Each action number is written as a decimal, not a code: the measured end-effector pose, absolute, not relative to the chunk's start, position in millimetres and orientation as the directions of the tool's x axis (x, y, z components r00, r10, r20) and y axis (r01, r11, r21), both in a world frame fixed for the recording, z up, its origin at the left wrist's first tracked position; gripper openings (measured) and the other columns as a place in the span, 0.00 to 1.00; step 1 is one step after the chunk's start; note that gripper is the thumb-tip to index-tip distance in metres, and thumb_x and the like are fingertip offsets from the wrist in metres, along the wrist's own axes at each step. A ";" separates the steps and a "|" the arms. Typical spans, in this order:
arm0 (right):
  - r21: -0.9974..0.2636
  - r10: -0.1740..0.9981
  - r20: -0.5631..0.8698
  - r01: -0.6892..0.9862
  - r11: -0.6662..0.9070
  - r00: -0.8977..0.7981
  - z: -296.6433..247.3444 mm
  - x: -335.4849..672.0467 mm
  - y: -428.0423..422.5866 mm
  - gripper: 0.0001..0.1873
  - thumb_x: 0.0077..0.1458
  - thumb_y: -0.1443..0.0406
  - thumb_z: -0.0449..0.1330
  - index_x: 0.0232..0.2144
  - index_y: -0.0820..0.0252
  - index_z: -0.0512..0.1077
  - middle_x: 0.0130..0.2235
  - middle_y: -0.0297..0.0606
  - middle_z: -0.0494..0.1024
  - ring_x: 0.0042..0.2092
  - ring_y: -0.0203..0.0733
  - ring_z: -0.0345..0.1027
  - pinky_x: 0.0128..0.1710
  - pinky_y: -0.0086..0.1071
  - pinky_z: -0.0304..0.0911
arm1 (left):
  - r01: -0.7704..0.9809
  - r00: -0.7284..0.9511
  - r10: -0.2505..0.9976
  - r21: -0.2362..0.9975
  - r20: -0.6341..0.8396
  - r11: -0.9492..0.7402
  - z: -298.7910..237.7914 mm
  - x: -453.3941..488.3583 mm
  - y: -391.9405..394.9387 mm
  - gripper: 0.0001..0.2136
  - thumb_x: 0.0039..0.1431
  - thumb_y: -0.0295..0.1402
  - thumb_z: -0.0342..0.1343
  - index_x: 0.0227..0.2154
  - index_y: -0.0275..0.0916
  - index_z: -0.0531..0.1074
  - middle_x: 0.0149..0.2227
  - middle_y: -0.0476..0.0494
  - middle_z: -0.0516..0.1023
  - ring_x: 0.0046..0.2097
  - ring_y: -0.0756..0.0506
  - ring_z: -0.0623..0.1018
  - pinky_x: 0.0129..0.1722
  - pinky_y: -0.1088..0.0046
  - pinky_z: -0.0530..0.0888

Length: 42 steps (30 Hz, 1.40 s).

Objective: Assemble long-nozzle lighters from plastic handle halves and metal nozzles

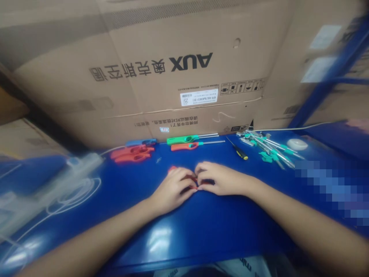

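Both my hands rest on the blue table (201,227), meeting at its middle. My left hand (173,189) and my right hand (219,179) are closed together around a small red plastic piece (173,168), of which only bits show between and beside the fingers. It looks like a red lighter handle, but most of it is hidden under my fingers.
A green lighter (190,138) and an orange lighter (196,145) lie behind my hands. Red and blue handle shells (134,152) lie at back left, a screwdriver (238,149) and several teal-tipped metal rods (268,148) at back right. A cardboard box (161,65) walls the back. White wire (72,192) lies left.
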State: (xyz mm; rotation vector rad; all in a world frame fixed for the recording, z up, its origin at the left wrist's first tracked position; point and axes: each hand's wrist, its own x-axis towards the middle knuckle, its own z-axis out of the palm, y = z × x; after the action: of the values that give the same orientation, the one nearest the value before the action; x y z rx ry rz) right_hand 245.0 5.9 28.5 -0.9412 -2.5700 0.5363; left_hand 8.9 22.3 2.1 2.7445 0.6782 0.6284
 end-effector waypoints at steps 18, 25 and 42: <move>-0.277 0.812 0.239 0.765 0.582 -0.532 42.0 264.0 13.0 0.12 0.65 0.59 0.58 0.33 0.57 0.75 0.42 0.39 0.76 0.41 0.41 0.70 0.39 0.33 0.62 | 0.465 0.569 0.748 0.616 0.343 -0.636 -12.8 -4.1 52.4 0.20 0.58 0.35 0.64 0.54 0.45 0.72 0.51 0.40 0.78 0.53 0.39 0.77 0.55 0.56 0.74; -0.232 0.877 0.214 0.850 0.473 -0.429 57.4 276.5 11.2 0.16 0.65 0.62 0.53 0.27 0.59 0.72 0.33 0.37 0.74 0.32 0.38 0.66 0.33 0.31 0.57 | 0.485 0.555 0.765 0.620 0.326 -0.616 -14.4 -4.1 52.0 0.20 0.59 0.34 0.62 0.55 0.42 0.70 0.52 0.40 0.78 0.53 0.38 0.77 0.55 0.55 0.73; -0.160 0.906 -0.008 0.895 0.417 -0.423 52.2 272.0 15.3 0.22 0.65 0.53 0.54 0.24 0.59 0.71 0.30 0.37 0.76 0.30 0.37 0.64 0.28 0.31 0.48 | 0.341 0.712 0.567 0.501 0.414 -0.795 0.6 -2.2 39.1 0.16 0.63 0.37 0.59 0.53 0.42 0.73 0.52 0.40 0.75 0.55 0.41 0.73 0.57 0.57 0.71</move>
State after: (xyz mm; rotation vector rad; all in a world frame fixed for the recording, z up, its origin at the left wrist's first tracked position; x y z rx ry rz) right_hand 272.0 15.3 52.2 -1.6409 -2.5763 0.2147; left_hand -2.2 39.1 0.6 2.5287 0.7027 0.7954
